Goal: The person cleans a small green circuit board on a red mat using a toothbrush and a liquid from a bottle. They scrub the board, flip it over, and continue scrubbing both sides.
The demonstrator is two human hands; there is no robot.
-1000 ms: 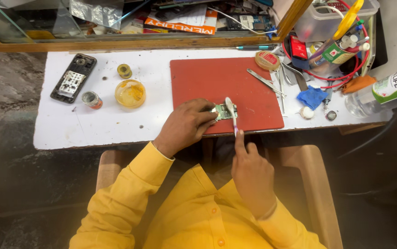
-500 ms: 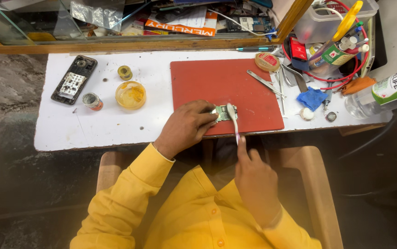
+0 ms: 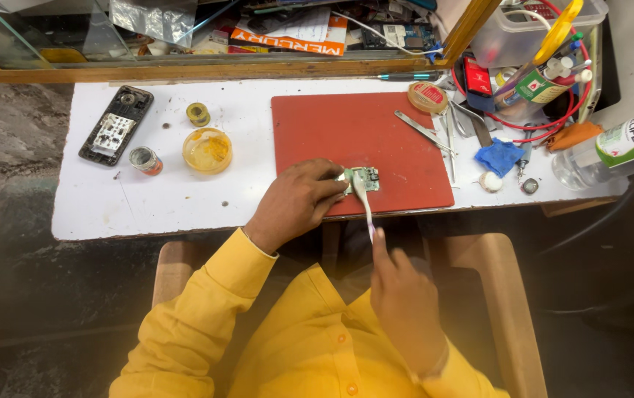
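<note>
1. The left hand (image 3: pixel 296 203) is closed on a small green board (image 3: pixel 362 179) and presses it down on the red mat (image 3: pixel 354 136).
2. The board sits near the front edge of the mat, close to the person.
3. The right hand (image 3: pixel 402 302) is wrapped around the handle of a white brush (image 3: pixel 363 200). The brush tip touches the board.
4. The mat lies on a white table (image 3: pixel 162 203).
5. Left of the mat are a round yellow dish (image 3: pixel 207 149), a small yellow roll (image 3: pixel 198 114), a little tin (image 3: pixel 144 160) and an open black phone (image 3: pixel 116 124).
6. Right of the mat lie tweezers (image 3: pixel 424 132), a round flat tin with a red and cream lid (image 3: pixel 427 96) and a blue cloth (image 3: pixel 500 156).
7. A clear bottle with a white and green label (image 3: pixel 612 147) lies on its side at the far right.
8. An orange and white packet (image 3: pixel 287 35) lies at the back, behind a wooden bar.
</note>
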